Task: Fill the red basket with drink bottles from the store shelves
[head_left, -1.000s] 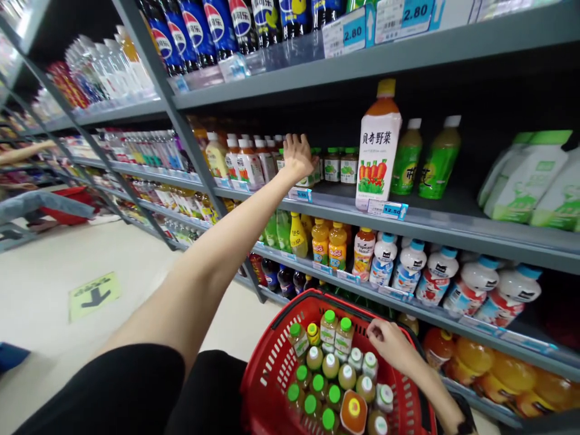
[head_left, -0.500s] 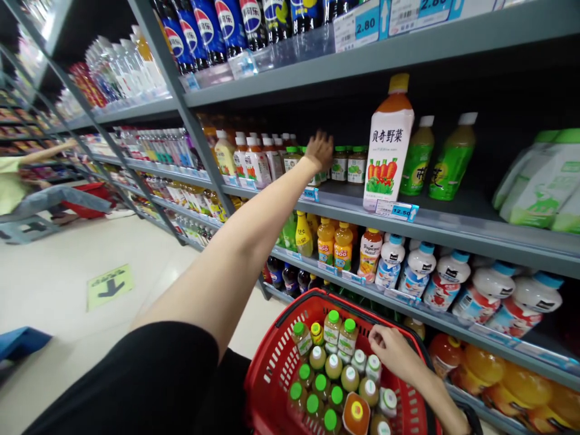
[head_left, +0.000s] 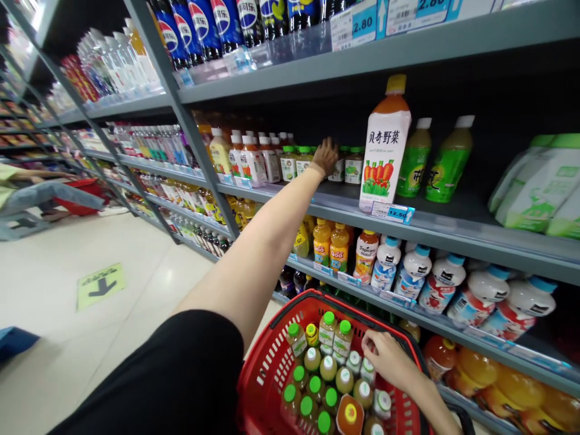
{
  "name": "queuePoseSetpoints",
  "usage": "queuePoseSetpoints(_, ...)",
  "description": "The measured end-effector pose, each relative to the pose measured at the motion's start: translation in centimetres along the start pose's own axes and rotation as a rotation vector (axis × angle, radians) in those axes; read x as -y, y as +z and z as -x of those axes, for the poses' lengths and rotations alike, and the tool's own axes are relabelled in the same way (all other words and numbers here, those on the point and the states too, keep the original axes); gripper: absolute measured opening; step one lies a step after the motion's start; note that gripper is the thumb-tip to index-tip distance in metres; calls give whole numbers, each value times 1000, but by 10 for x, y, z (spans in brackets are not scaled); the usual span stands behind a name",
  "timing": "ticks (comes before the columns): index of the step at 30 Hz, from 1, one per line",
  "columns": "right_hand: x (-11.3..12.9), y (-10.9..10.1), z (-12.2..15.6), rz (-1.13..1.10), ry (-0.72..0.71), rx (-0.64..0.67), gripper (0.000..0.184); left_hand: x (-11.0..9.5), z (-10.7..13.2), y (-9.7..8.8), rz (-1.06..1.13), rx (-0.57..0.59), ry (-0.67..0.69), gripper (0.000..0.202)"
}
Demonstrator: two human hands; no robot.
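Note:
My left hand (head_left: 325, 157) reaches onto the middle shelf among small green-capped bottles (head_left: 304, 161) with white labels. Its fingers are bent and slightly apart; the palm is hidden, and no held bottle shows. A red shopping basket (head_left: 263, 370) stands below, packed with several upright bottles, mostly green-capped (head_left: 316, 385) or white-capped (head_left: 344, 379). One larger orange-brown bottle (head_left: 350, 414) with a yellow cap is among them. My right hand (head_left: 385, 355) hovers over the basket's right side, fingers loosely curled in, with nothing visible in them.
A tall carrot-juice bottle (head_left: 385, 151) stands at the shelf edge, right of my left hand, before two green bottles (head_left: 448, 160). Cola bottles (head_left: 224, 23) line the shelf above. Orange drinks (head_left: 330, 244) and white milk-drink bottles (head_left: 414, 273) fill the lower shelf. Another person's arm (head_left: 38, 174) shows far left.
My left hand has shifted slightly right and down along the green-capped bottles, its fingers more bent. The view has moved a little; my right hand stays over the basket.

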State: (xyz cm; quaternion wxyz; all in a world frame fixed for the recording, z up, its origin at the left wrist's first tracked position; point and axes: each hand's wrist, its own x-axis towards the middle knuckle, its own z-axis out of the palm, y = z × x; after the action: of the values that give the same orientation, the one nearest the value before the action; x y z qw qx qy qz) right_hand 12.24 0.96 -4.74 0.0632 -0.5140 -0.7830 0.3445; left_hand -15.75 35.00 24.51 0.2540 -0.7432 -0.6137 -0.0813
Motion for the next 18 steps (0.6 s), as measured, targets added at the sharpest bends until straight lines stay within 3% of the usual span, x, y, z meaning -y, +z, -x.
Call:
queuePoseSetpoints(6,-11,5,-5,3,-19,-3,23,0,8,-10,51,-63,33,89)
queuePoseSetpoints(11,-17,7,-5,5,-15,-4,21,-5,21,-21,105,12,20,96)
queuePoseSetpoints(14,-20,8,-6,13,-16,-1,19,-1,33,-33,103,27,6,90)
queuePoseSetpoints(18,-25,5,-5,-23,-56,-22,19,14,70,-54,277,-161,-97,83)
